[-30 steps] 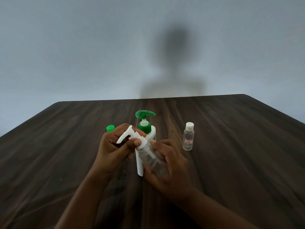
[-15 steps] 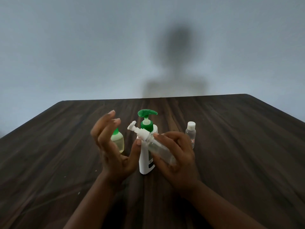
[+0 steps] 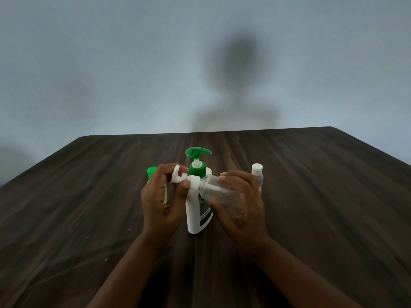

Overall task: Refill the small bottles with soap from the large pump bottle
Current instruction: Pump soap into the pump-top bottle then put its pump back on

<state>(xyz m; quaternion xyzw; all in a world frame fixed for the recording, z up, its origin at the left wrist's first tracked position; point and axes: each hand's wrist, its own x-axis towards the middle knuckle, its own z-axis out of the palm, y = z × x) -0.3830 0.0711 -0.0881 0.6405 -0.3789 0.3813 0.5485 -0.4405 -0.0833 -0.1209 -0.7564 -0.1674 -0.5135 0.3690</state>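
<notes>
L hand (image 3: 160,197) curls fingers + thumb round the white pump top (image 3: 178,177) of a small clear bottle (image 3: 219,190), thumb tip under the collar. R hand (image 3: 242,206) grips that bottle's body, fingers wrapped over it. The bottle is held off the table (image 3: 322,207), tilted nearly flat, pump end to the left; can't tell if there's anything inside. Just behind it, btwn the hands, the large pump bottle (image 3: 194,218) stands upright on the table: white body, green pump, nozzle pointing right. A green-capped bottle (image 3: 152,172) w/ yellowish liquid stands behind L hand, mostly hidden. A white-capped clear bottle (image 3: 257,174) stands upright just beyond R hand's fingers. Dark wood tabletop; grey wall (image 3: 89,63) behind w/ a person's shadow (image 3: 238,85).
</notes>
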